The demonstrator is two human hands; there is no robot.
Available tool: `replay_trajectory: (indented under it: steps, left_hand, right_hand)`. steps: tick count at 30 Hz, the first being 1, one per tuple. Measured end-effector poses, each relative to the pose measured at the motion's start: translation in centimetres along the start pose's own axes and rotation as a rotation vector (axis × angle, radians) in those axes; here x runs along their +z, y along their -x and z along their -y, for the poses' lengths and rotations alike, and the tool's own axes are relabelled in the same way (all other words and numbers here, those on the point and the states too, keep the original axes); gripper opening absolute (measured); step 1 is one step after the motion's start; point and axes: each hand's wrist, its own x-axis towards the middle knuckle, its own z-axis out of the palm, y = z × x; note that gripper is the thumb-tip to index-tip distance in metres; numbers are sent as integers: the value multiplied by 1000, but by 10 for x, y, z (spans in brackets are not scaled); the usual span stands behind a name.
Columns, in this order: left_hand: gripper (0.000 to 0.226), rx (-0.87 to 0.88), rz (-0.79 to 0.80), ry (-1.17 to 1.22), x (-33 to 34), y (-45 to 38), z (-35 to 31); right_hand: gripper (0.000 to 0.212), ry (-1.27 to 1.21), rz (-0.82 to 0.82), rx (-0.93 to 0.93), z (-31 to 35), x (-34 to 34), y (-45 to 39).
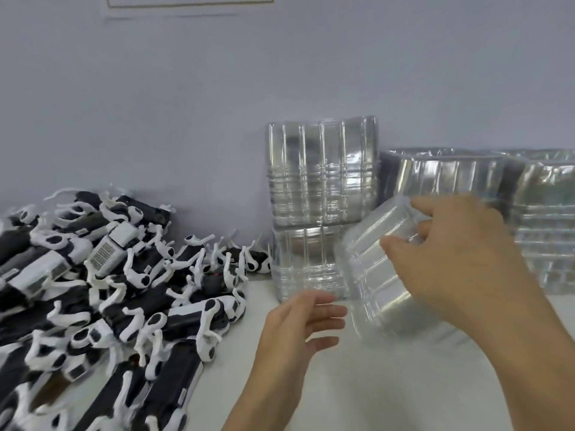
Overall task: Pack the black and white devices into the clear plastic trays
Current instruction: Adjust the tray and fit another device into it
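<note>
My right hand [448, 253] grips the upper edge of a clear plastic tray [376, 275] and holds it tilted above the white table. My left hand [298, 325] hovers just left of the tray's lower corner with its fingers straight and spread, holding nothing. A large heap of black and white devices [102, 293] covers the left side of the table, piled loosely over one another.
Stacks of clear trays [320, 172] stand on edge against the grey wall, with more stacks [541, 219] at the right. The white table [357, 396] shows in front of the hands.
</note>
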Motion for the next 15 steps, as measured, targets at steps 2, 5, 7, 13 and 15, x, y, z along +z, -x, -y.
replay_trajectory:
  steps: [2, 5, 7, 13, 15]
  left_hand:
    - [34, -34, 31, 88, -3, -2, 1]
    - [29, -96, 71, 185, -4, -2, 2]
    - [35, -125, 40, 256, -6, -3, 1]
    - [69, -184, -14, 351, -17, -16, 4]
    - [72, -192, 1, 359, -19, -18, 6]
  right_hand:
    - [16, 47, 33, 6, 6, 12, 3]
    - [18, 108, 76, -18, 16, 33, 11]
    - [18, 126, 104, -23, 21, 46, 15]
    - [20, 75, 111, -5, 22, 60, 16]
    - [21, 74, 104, -7, 21, 61, 15]
